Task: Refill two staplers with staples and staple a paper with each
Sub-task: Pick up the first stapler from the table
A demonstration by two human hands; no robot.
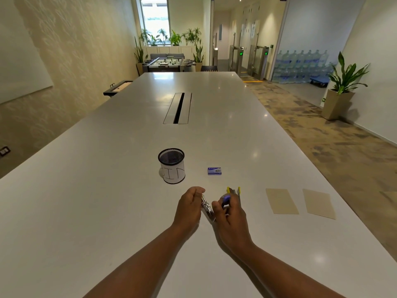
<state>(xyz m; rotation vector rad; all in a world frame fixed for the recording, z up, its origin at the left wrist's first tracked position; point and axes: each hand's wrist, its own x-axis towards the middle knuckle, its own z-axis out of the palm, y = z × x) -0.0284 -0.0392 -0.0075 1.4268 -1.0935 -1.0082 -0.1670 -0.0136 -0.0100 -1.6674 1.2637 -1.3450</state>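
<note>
Low over the white table (107, 190), the person's left hand (189, 206) curls its fingers round the metal part of an opened stapler (207, 208), while the right hand (231, 214) grips its purple top. Just beyond the right hand lies a yellow stapler (233, 191). Farther off sit a blue staple box (214, 171) and a mesh pen cup (171, 165); two tan papers (281, 201) lie to the right.
</note>
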